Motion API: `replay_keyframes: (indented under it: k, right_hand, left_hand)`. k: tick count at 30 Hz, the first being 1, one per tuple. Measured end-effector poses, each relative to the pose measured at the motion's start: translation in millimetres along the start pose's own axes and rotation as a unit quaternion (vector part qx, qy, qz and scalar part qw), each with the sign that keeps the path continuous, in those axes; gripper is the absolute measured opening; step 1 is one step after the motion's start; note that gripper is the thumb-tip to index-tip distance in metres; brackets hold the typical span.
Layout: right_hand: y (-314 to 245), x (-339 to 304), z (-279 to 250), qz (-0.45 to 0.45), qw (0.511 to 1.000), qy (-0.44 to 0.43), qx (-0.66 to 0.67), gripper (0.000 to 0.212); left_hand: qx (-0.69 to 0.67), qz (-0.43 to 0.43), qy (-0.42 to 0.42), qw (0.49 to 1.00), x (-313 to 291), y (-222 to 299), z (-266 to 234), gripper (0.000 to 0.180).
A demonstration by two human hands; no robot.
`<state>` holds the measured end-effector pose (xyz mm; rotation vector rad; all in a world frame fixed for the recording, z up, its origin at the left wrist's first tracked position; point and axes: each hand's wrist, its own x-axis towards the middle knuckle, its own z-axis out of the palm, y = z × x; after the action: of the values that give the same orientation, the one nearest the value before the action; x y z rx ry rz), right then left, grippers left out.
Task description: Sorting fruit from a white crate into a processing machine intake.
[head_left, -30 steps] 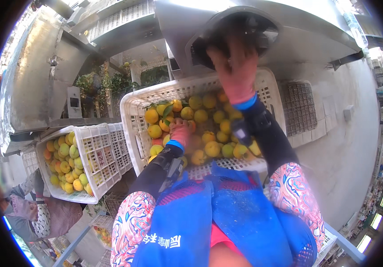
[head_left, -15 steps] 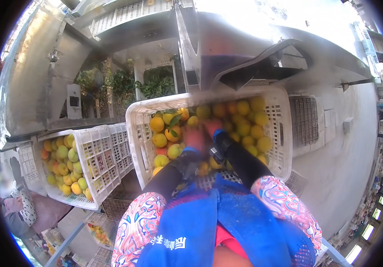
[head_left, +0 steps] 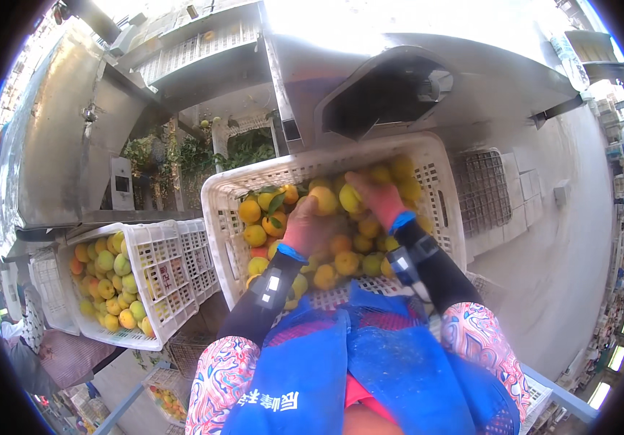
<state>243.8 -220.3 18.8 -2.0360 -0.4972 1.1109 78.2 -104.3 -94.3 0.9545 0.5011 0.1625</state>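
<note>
A white plastic crate (head_left: 219,217) stands in front of me, holding many round yellow-orange fruits that look like oranges, some tinged green. Both my hands are inside it, above the fruit layer. My left hand (head_left: 303,226), partly blurred, has its fingertips against one orange (head_left: 322,201) near the crate's middle. To its right, my right hand (head_left: 380,201) curls its fingers round another orange (head_left: 350,198). Green leaves (head_left: 276,203) cling to fruit in the crate's far left corner. Blue bands show at both wrists, over black sleeves.
Another white crate (head_left: 174,255) of similar fruit stands at the left. Behind the crates rises a metal machine (head_left: 51,145) with a dark opening (head_left: 388,90) above my crate. Leafy waste (head_left: 247,148) lies beneath it. A person's sleeve (head_left: 73,355) shows at the lower left.
My hands have come up from deep among the fruit and moved apart, the right one shifting right. Each is now at an orange. The view has shifted slightly.
</note>
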Motion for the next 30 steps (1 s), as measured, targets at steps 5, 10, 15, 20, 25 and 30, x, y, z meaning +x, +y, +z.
replay_keyframes:
  k: [5, 10, 15, 20, 25, 30]
  right_hand:
    - [-9, -15, -2, -0.083, 0.987, 0.035, 0.132, 0.066]
    - [-35, -44, 5, -0.348, 0.917, 0.188, -0.044, 0.097]
    - [-65, -57, 0, -0.34, 0.902, 0.267, 0.011, 0.092]
    - [-95, -34, -1, -0.419, 0.793, 0.435, -0.078, 0.077]
    - [-91, 55, -15, -0.228, 0.767, 0.434, -0.414, 0.069]
    - [-128, 12, -16, -0.336, 0.847, 0.39, -0.134, 0.074]
  left_hand:
    - [-0.361, 0.007, -0.109, 0.926, -22, 70, 52, 0.076]
    - [-0.362, 0.054, -0.128, 0.922, -39, 107, 71, 0.074]
    - [-0.314, 0.083, -0.096, 0.941, -48, 129, 76, 0.07]
    - [-0.401, 0.076, -0.129, 0.904, -52, 142, 82, 0.054]
    - [-0.452, 0.057, -0.119, 0.882, -37, 134, 77, 0.045]
    - [-0.531, 0.06, -0.194, 0.823, -35, 132, 58, 0.051]
